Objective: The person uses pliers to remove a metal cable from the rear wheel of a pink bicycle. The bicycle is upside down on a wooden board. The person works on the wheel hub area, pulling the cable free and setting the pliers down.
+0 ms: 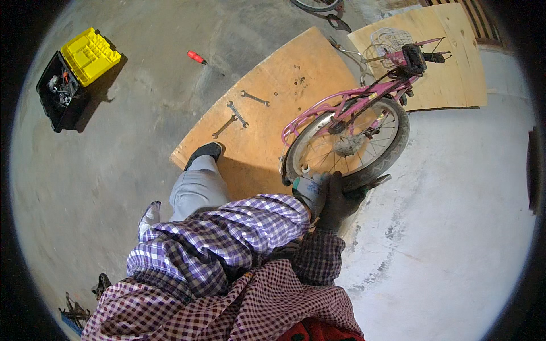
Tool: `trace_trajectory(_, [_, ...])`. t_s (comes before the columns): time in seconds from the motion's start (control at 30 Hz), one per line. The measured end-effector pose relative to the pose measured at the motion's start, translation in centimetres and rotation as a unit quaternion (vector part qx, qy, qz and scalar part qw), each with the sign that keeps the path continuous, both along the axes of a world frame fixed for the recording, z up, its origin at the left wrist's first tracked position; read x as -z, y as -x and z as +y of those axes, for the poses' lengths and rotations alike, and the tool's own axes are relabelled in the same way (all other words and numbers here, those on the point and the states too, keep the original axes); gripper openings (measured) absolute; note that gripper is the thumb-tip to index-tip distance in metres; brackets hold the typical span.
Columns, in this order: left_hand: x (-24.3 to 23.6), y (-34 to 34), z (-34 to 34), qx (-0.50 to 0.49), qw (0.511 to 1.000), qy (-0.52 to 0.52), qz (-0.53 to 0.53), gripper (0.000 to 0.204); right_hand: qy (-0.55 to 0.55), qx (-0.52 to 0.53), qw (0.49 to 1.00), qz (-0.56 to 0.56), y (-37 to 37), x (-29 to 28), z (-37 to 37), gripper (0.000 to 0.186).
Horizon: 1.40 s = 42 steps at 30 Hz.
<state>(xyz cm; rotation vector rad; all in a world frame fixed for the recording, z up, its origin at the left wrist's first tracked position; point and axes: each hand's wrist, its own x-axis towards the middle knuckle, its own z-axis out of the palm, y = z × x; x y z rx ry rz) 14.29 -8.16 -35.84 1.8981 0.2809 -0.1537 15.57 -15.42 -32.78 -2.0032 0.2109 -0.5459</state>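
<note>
A pink bicycle (364, 98) lies on a plywood board (250, 159), its wheel (395, 142) toward me. My left hand (309, 193), in a grey glove, is closed at the lower tyre, with a small pale metal end, possibly a wrench, just above it. My right hand (335, 202), in a dark glove, is beside it, partly over it, fingers curled at the tyre; what it grips is unclear. A flat dark piece (375, 183) sticks out right of it. Several wrenches (238, 113) and small loose parts (298, 80) lie on the board.
An open black and yellow toolbox (62, 91) sits at the left, a red-handled screwdriver (197, 57) on the floor at the top. A second board (446, 68) lies under the bicycle's far end. Another wheel (317, 5) shows at the top edge. My leg (193, 187) rests at the board's edge.
</note>
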Motion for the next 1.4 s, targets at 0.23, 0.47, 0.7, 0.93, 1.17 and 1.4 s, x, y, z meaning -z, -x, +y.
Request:
trace_trajectory(0.23, [2.5, 0.9, 1.5, 0.005, 0.987, -0.078, -0.142, 0.043, 0.069, 0.010, 0.994, 0.085, -0.8, -1.0, -1.4, 0.070])
trace_trajectory(0.47, [6.2, 0.6, 1.7, 0.106, 0.994, -0.021, -0.026, 0.091, 0.006, 0.003, 0.998, 0.065, 1.2, -0.9, -1.3, 0.072])
trace_trajectory(0.7, [6.6, 2.0, 0.3, -0.043, 0.983, 0.014, -0.178, 0.059, 0.048, -0.017, 0.998, 0.028, 1.2, -0.2, -4.6, 0.072])
trace_trajectory(0.93, [7.5, 1.8, -2.7, -0.102, 0.971, 0.190, -0.103, 0.026, 0.011, 0.014, 0.994, 0.105, 1.1, -2.0, -6.2, 0.084])
trace_trajectory(1.17, [6.1, 2.6, -1.7, -0.022, 0.983, -0.059, -0.171, 0.055, 0.007, 0.031, 0.992, 0.118, 0.2, -2.8, -6.2, 0.085])
trace_trajectory(1.4, [7.2, 2.2, -4.3, -0.173, 0.921, 0.324, -0.132, 0.052, 0.031, -0.050, 0.998, 0.034, 0.1, -2.8, -5.6, 0.052])
